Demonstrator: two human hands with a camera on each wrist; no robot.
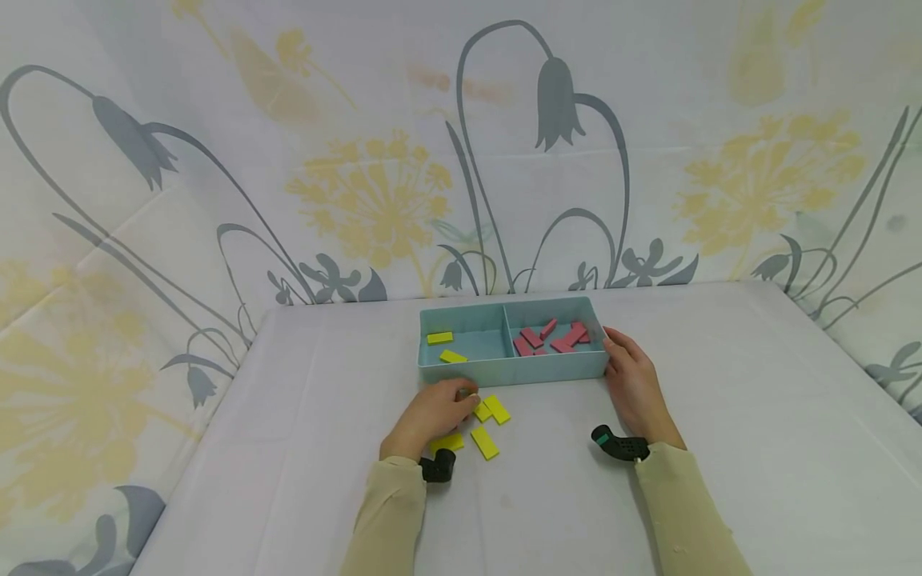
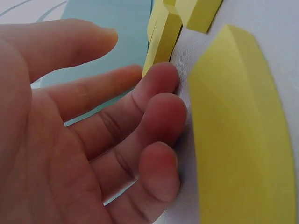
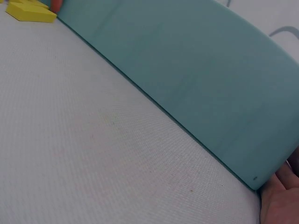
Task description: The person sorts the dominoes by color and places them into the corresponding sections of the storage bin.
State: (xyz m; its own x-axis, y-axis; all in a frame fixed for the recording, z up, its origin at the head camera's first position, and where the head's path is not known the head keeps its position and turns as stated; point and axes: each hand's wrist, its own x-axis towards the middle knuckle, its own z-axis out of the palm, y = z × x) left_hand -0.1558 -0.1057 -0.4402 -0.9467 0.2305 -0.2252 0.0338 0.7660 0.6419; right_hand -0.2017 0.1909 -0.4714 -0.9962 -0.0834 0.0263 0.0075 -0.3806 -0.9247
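Note:
A light blue two-compartment box (image 1: 515, 370) stands on the table. In its left compartment lie two yellow blocks, one by the left wall (image 1: 440, 338) and one by the front wall (image 1: 453, 357). Several pink blocks (image 1: 531, 337) lie in the right compartment. Just in front of the box, my left hand (image 1: 438, 414) hovers low over loose yellow blocks (image 1: 497, 410). Its index fingertip touches a yellow block (image 2: 163, 39), while the thumb stands apart. My right hand (image 1: 635, 388) rests its fingers against the box's right end; some of them are hidden behind the corner.
Nearer the table's front lie another yellow block (image 1: 485, 442) and one partly covered by my left wrist (image 1: 448, 442). A patterned cloth (image 1: 403, 160) hangs behind the white-covered table (image 1: 533, 512). Black wrist cameras (image 1: 621, 445) sit on both wrists.

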